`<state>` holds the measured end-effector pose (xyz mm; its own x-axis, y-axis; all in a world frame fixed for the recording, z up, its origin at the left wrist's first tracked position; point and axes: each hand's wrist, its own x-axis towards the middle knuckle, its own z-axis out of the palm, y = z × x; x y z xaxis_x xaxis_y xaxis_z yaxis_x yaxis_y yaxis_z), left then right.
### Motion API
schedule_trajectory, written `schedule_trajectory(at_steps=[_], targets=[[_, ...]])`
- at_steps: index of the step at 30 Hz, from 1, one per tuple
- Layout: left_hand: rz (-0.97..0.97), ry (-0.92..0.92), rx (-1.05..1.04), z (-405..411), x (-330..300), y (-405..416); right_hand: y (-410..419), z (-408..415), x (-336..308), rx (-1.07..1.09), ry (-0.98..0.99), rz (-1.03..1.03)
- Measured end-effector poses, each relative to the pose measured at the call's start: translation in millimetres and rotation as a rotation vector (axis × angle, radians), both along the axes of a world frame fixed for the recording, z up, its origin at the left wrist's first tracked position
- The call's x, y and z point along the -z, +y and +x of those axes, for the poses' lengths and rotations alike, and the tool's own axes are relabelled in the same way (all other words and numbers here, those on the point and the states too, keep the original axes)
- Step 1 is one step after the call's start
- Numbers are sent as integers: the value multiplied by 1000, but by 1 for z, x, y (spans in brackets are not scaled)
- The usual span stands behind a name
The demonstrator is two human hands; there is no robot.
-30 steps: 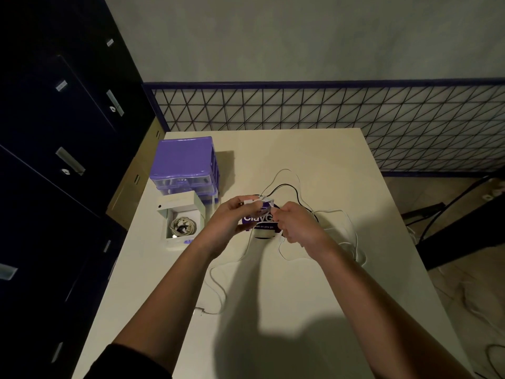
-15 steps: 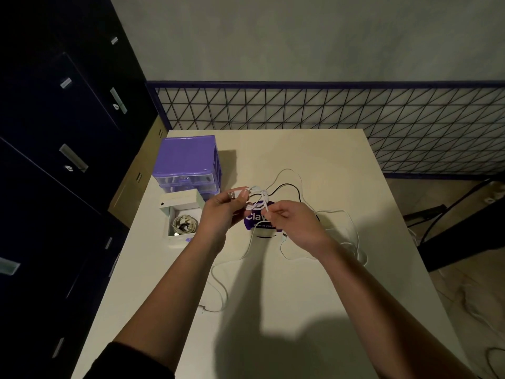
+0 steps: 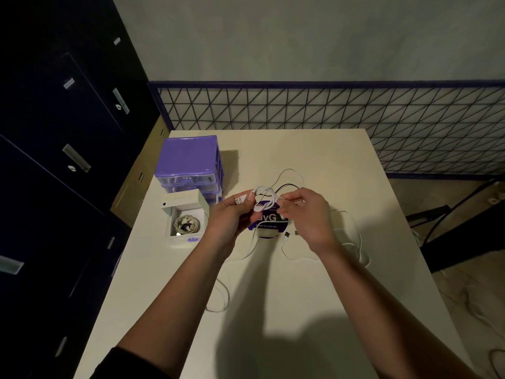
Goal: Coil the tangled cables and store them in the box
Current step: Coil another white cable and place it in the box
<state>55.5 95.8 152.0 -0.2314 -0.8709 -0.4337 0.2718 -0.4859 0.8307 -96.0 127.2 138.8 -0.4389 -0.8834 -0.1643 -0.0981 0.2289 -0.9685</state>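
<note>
My left hand (image 3: 232, 214) holds the USB end of a white cable (image 3: 263, 198), whose small loops hang between both hands above the table. My right hand (image 3: 306, 214) pinches the same cable at the loops' right side. The cable's free length trails down to the table (image 3: 300, 310) and ends near the front left. A small white box (image 3: 188, 217) stands open at the left, with a coiled cable (image 3: 187, 224) inside. More white and black cables (image 3: 352, 242) lie tangled on the table to the right and behind my hands.
A purple drawer unit (image 3: 190, 162) stands behind the white box. A purple round tub (image 3: 269, 225) with white lettering sits under my hands. Dark cabinets (image 3: 54, 160) line the left, and a wire-mesh panel (image 3: 355, 108) runs behind the table. Cables cross the floor at right.
Both hands have risen slightly and the white cable has been wound into another small loop between them; the trailing length on the table has shortened.
</note>
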Motion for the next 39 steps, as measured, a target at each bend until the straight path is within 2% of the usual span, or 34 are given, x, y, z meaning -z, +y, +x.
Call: schedule_trajectory(at_steps=[4,7,10,15,19,24,34,39], targets=[[-6,-8,25,-1,-3,-1,4,2,-5,37,-419,-60],[-29,-104,44,-2,-4,-2,8,1,-6,33,-644,-88],[-28,-169,37,-3,-7,-4,7,1,-5,36,-810,-113],[-51,-166,57,-5,-11,-6,1,0,1,-8,-1026,-138],[-68,-130,62,-8,-15,-7,-2,-1,3,-98,-1082,-187],[-59,-96,54,-13,-15,-6,-5,-1,2,-103,-1075,-205],[-53,-125,60,-11,-11,-2,2,1,-6,-220,-914,21],[-20,-90,18,-11,-12,-5,6,4,-11,-256,-984,-22]])
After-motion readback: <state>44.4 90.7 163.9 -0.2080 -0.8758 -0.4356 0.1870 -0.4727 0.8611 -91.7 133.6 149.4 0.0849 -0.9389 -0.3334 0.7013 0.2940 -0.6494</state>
